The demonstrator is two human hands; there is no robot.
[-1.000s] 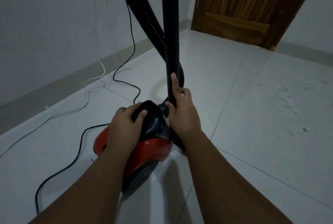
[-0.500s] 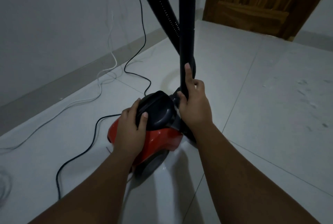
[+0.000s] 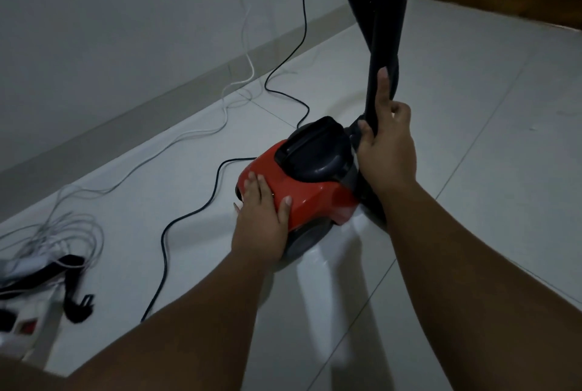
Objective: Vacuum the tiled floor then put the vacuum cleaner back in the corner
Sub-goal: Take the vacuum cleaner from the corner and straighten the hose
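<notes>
Vacuum cleaner [image 3: 302, 182]: L hand [image 3: 259, 220] slid from black top to red rear.

No text, brand, number or sign can be read anywhere here. The red vacuum cleaner [image 3: 302, 189] shows no legible label on its shell. The white power strip [image 3: 22, 327] is too blurred to tell any marking.

Left hand [image 3: 261, 217] lies flat, fingers spread; right hand [image 3: 385, 145] is curled closed, forefinger pointing up; both forearms outstretched.
</notes>
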